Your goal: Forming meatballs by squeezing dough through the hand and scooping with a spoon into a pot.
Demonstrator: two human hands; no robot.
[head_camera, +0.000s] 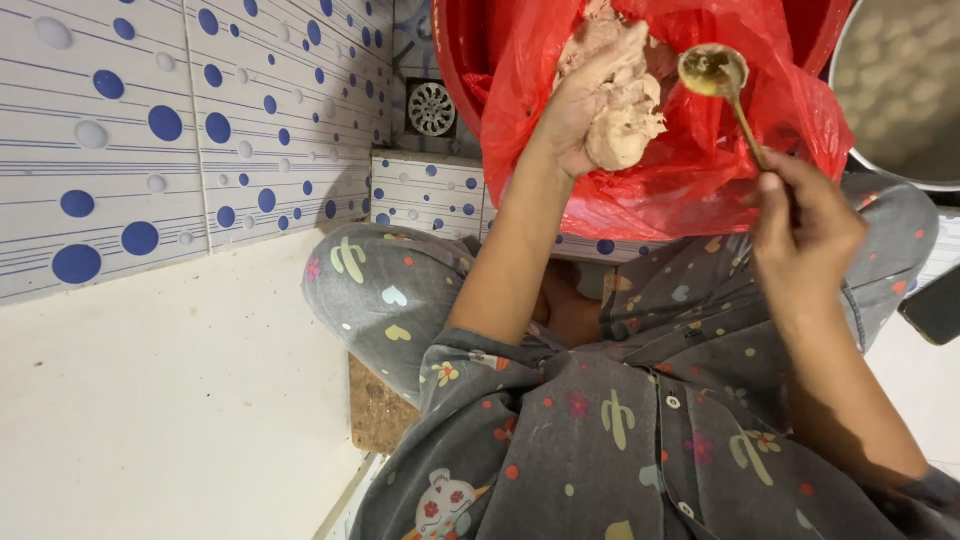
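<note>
Pale pinkish-beige paste (622, 110), soft and lumpy, sits in the left hand (580, 110). It lies far centre in the view, over the red plastic bag (700, 170). The fingers are curled around the mass from below and the side, cupping it, so the paste bulges out past them toward the right. Held this way, any drip falls back into the bag rather than onto the lap.

Spoon (712, 70): metal, bowl smeared with the same paste, bowl end far, handle running near and right. The right hand (805, 225) pinches the handle near its end, fingers closed on it. The bowl hovers just beside the lump, to its right; whether it touches cannot be told.

The bag lines a red tub (455, 60), whose rim shows at far left of the bag. The plastic is crumpled and draped over the tub's near edge, which keeps the paste off the tub wall.

Far right: a round metal pot (900, 90) holding pale rounded pieces in cloudy liquid, within reach of the spoon hand.

The person sits low, knees up, in grey patterned clothing (600, 420), the tub just beyond the knees. Both forearms reach across the lap.

Left: white tiles with blue dots (150, 130) and a plain pale floor (150, 400). A round floor drain (432, 108) lies far, left of the tub. A dark flat object (935, 305) lies at the right edge, partly cut off.
</note>
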